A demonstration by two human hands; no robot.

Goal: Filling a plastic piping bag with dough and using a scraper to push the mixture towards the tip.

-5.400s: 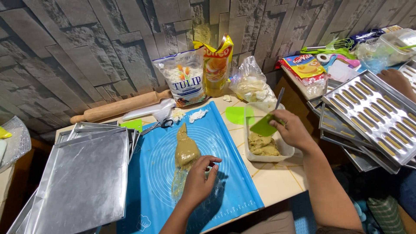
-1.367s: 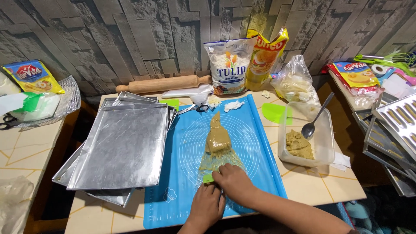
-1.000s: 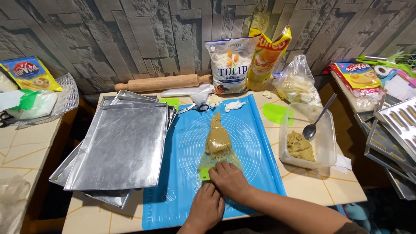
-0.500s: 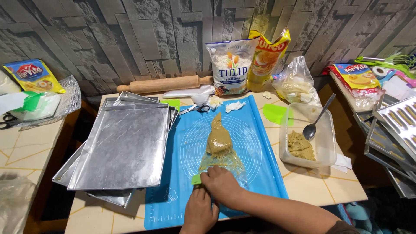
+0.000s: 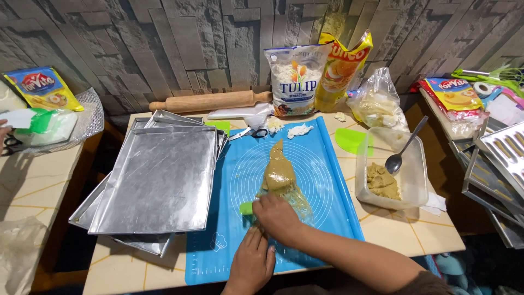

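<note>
Right hand (image 5: 277,216) reaches in from lower right, forearm crossing diagonally, fingers curled, palm down — left hand (image 5: 252,263) just below it, fingers bent, touching right wrist.

**Dough bag pressed on blue mat**

A clear piping bag (image 5: 281,180) of tan dough is laid along the middle of the blue mat (image 5: 333,186). Its near end is gripped by the right hand (image 5: 277,217), beside a green scraper (image 5: 246,208). The left hand (image 5: 252,264) is rested at the mat's near edge. Steel trays (image 5: 158,177) are stacked along the table's left edge, a plastic tub (image 5: 406,175) toward its right edge.
</note>
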